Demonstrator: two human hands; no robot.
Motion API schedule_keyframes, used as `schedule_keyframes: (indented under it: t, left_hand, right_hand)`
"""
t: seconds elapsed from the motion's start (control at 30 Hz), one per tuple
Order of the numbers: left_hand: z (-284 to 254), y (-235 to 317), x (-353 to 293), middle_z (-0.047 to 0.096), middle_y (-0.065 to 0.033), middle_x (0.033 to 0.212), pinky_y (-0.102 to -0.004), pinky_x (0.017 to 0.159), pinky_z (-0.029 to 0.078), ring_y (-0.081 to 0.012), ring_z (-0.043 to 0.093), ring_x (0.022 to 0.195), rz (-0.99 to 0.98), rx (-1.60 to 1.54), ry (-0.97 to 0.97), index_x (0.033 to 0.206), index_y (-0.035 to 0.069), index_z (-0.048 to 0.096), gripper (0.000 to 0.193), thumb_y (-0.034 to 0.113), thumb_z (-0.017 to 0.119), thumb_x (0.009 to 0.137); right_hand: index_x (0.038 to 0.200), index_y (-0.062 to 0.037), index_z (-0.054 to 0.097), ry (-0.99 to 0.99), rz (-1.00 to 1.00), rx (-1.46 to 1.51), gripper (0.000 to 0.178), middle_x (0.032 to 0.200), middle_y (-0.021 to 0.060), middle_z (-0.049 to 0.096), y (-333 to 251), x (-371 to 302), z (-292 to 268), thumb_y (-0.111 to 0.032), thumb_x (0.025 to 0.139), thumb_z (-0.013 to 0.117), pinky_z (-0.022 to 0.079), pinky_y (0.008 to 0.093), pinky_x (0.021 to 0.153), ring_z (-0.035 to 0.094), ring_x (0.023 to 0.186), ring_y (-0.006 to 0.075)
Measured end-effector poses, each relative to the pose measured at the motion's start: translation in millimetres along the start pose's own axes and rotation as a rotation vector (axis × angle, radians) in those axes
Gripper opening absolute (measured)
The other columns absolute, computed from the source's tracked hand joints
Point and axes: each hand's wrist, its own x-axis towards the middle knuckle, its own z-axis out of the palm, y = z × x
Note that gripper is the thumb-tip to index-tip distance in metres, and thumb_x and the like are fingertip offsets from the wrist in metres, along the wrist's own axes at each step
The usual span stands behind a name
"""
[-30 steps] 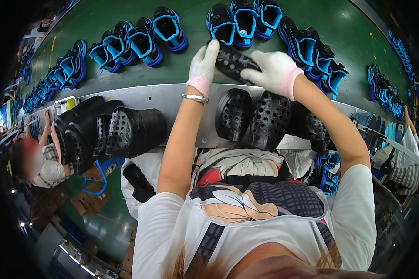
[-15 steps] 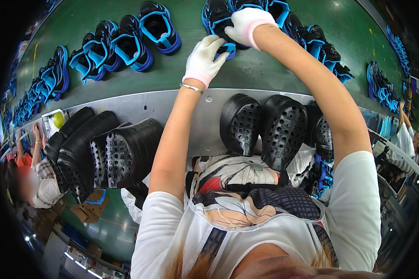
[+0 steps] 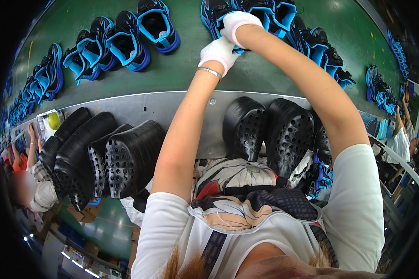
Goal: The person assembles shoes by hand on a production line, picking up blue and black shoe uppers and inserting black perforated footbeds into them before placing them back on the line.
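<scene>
Both my hands wear white gloves with pink cuffs and come together at the heel of a black sneaker point(image 3: 213, 15) with bright blue lining and sole. My left hand point(image 3: 218, 51) is closed at the lower heel edge, its fingertips hidden against the shoe and under the other hand. Over the shoe's opening, my right hand point(image 3: 239, 24) is curled shut on the collar; its fingers are mostly out of sight. The sneaker stands on a green work surface point(image 3: 191, 69), its toe pointing away from me. A similar sneaker point(image 3: 260, 11) sits just right of it.
Rows of black-and-blue sneakers point(image 3: 128, 44) run along the green surface on both sides. On the metal ledge point(image 3: 209, 139) nearer me stand several black perforated shoe lasts point(image 3: 132, 156), point(image 3: 288, 135). A white tray point(image 3: 50, 122) holds something yellow-green. Other people work at far left and right.
My left hand has moved right and up to meet the right hand, which has shifted slightly left and down. The row of sneakers at left has drifted slightly left and up in view.
</scene>
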Motion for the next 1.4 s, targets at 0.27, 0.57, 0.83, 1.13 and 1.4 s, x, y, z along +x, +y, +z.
schedule_keyframes:
  t: [0.27, 0.57, 0.83, 1.13, 1.4]
  left_hand:
    - [-2, 1, 19, 0.066, -0.0125, 0.114, -0.0389, 0.089, 0.052, -0.0331, 0.063, 0.105, -0.131, 0.069, -0.206, 0.113, 0.013, 0.067, 0.044, 0.045, 0.067, 0.082]
    - [6, -17, 23, 0.065, -0.0169, 0.117, -0.0413, 0.089, 0.051, -0.0342, 0.062, 0.107, 0.02, 0.232, -0.061, 0.117, 0.01, 0.064, 0.057, 0.055, 0.061, 0.083]
    - [-27, -49, -13, 0.066, -0.0195, 0.099, -0.0426, 0.085, 0.049, -0.0368, 0.062, 0.095, -0.07, 0.084, -0.036, 0.109, 0.007, 0.066, 0.048, 0.046, 0.065, 0.082]
    - [-31, -17, -90, 0.059, -0.0129, 0.115, -0.033, 0.083, 0.048, -0.0208, 0.061, 0.087, 0.085, 0.066, 0.438, 0.126, 0.011, 0.062, 0.044, 0.033, 0.065, 0.087]
    - [-18, -1, -113, 0.064, 0.0018, 0.114, -0.02, 0.065, 0.045, -0.0063, 0.055, 0.082, 0.075, -0.132, 0.295, 0.124, 0.008, 0.063, 0.037, 0.028, 0.062, 0.092]
  right_hand:
    - [0.1, -0.006, 0.07, 0.13, -0.006, 0.079, 0.024, 0.105, 0.0164, 0.069, -3, 17, 19, -0.022, 0.085, 0.061, 0.054, 0.0399, 0.081, 0.067, 0.095, 0.0321]
    - [0.1, -0.0069, 0.071, 0.02, -0.11, 0.285, 0.027, 0.109, 0.0143, 0.069, 5, -1, -3, -0.022, 0.078, 0.064, 0.054, 0.0397, 0.081, 0.067, 0.095, 0.0301]
    - [0.116, -0.0098, 0.064, 0.466, 0.0, 0.618, 0.043, 0.096, 0.0134, 0.068, 216, -253, 20, -0.042, 0.088, 0.058, 0.051, 0.0331, 0.078, 0.066, 0.087, 0.0266]
    - [0.108, -0.0107, 0.068, 0.608, 0.807, 0.709, 0.031, 0.098, 0.0102, 0.069, 365, -499, 200, -0.033, 0.088, 0.059, 0.051, 0.0311, 0.083, 0.067, 0.091, 0.0244]
    - [0.114, -0.0127, 0.059, 0.555, 0.669, 0.583, 0.036, 0.107, 0.0115, 0.059, 383, -459, 251, -0.03, 0.083, 0.064, 0.047, 0.0366, 0.088, 0.06, 0.102, 0.0295]
